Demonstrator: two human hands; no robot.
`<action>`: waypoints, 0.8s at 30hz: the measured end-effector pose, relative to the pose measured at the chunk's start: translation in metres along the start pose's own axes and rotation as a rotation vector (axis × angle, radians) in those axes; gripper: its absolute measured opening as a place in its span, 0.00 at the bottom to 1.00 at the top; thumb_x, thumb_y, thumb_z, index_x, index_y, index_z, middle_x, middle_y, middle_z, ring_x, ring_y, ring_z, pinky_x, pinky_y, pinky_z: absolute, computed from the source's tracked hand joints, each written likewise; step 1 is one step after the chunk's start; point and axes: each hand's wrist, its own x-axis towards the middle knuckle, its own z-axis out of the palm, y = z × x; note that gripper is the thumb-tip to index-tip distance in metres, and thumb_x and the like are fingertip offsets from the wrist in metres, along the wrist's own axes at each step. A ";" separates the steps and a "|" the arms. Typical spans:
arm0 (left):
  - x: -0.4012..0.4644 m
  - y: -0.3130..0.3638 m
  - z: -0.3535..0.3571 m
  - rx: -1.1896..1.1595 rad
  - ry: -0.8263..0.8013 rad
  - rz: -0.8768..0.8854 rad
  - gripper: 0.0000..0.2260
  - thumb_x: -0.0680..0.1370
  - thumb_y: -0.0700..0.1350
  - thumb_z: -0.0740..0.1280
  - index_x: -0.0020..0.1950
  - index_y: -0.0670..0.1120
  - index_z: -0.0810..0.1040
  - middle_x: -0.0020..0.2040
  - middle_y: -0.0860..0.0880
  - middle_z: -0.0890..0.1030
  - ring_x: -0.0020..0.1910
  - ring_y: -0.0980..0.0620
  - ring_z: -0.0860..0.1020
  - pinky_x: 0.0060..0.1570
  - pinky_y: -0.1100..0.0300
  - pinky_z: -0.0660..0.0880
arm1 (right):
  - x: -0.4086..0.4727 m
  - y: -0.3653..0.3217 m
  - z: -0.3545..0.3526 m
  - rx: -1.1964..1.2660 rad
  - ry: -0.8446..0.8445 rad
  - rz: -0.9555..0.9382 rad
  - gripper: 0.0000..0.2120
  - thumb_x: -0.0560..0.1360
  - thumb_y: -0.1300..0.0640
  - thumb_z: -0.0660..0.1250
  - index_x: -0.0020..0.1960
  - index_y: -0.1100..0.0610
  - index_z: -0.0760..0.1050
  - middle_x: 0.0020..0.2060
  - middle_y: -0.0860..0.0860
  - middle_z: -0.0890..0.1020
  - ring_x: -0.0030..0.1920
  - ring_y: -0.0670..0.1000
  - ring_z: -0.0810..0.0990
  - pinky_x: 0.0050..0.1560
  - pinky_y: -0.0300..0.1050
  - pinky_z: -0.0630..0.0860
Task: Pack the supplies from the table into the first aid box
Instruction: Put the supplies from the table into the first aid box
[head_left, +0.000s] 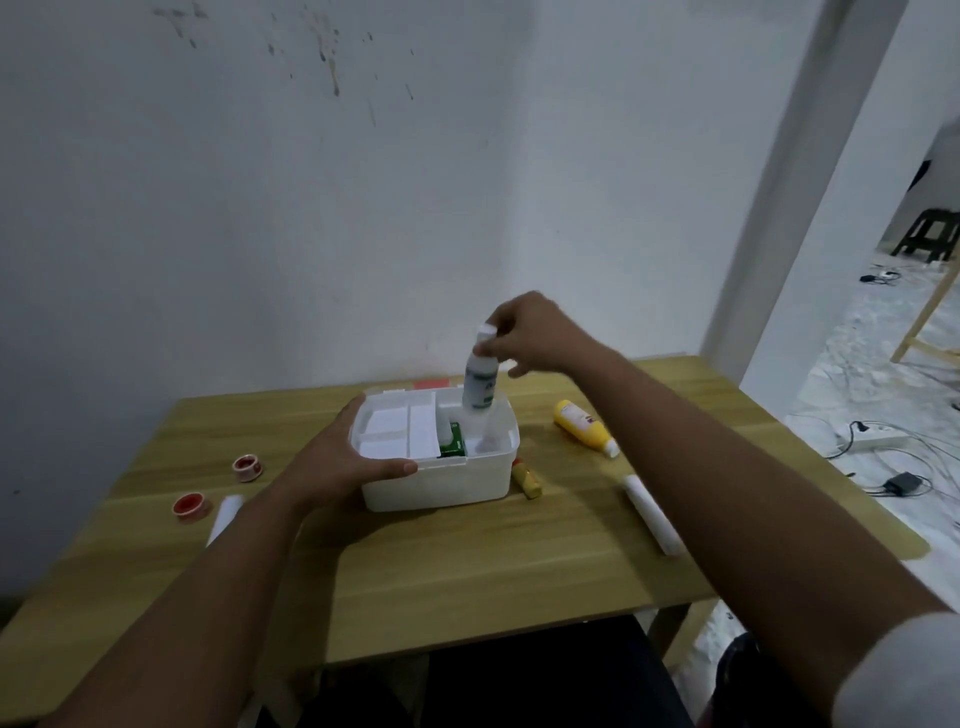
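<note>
An open white first aid box (441, 480) stands mid-table, with a white inner tray on its left side and a green packet (453, 443) inside. My left hand (343, 457) grips the box's left rim. My right hand (524, 335) holds a white bottle (480, 384) by its cap, upright, its base dipping into the box's right compartment. A yellow bottle (584, 427) lies right of the box. A small yellow tube (525, 479) lies against the box's right front corner. Two red tape rolls (247, 467) (192, 505) sit at the left.
A white roll (654, 514) lies at the right beside my forearm, and another white item (226, 514) lies at the left, partly hidden by my arm. The wooden table (467, 571) stands against a white wall. Cables and a power strip (872, 441) lie on the floor at the right.
</note>
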 end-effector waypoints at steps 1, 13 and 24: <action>0.000 0.002 0.000 -0.016 0.007 0.008 0.51 0.63 0.56 0.83 0.78 0.60 0.57 0.64 0.65 0.69 0.63 0.56 0.68 0.51 0.63 0.71 | 0.001 0.002 0.012 -0.054 -0.022 0.009 0.14 0.74 0.58 0.78 0.56 0.62 0.82 0.48 0.58 0.85 0.42 0.56 0.87 0.37 0.49 0.86; -0.008 0.011 0.000 -0.108 -0.003 0.028 0.36 0.66 0.48 0.82 0.60 0.70 0.62 0.55 0.72 0.68 0.51 0.70 0.70 0.42 0.72 0.69 | 0.004 0.031 0.059 -0.176 -0.084 0.027 0.20 0.70 0.57 0.80 0.59 0.62 0.82 0.51 0.54 0.85 0.41 0.55 0.87 0.39 0.49 0.86; -0.010 0.008 0.002 -0.179 0.000 0.080 0.34 0.66 0.45 0.82 0.60 0.67 0.67 0.57 0.68 0.74 0.48 0.80 0.73 0.39 0.78 0.72 | -0.002 0.115 -0.007 -0.450 0.102 0.295 0.16 0.74 0.52 0.71 0.59 0.57 0.81 0.55 0.53 0.85 0.55 0.55 0.83 0.55 0.51 0.81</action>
